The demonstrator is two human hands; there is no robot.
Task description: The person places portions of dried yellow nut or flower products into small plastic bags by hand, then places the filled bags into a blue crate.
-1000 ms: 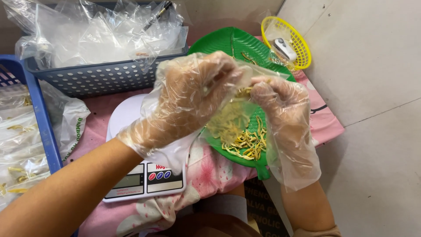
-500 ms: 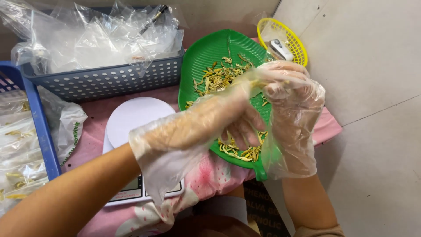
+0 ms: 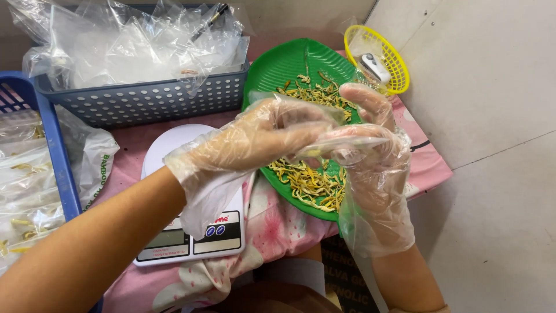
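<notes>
Gloved hands (image 3: 272,136) (image 3: 370,150), fingers pinching a clear bag (image 3: 341,146), green tray (image 3: 278,69) holding yellow strips (image 3: 307,182)

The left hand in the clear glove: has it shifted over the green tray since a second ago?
Yes. The left hand has slid rightward, away from the white scale, across the green tray to meet the right hand.

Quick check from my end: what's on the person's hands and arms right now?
Both the left hand and right hand wear loose, clear, crinkly plastic gloves with baggy cuffs flaring past the wrists. Forearms are bare: no sleeves, watch or jewellery visible.
</notes>
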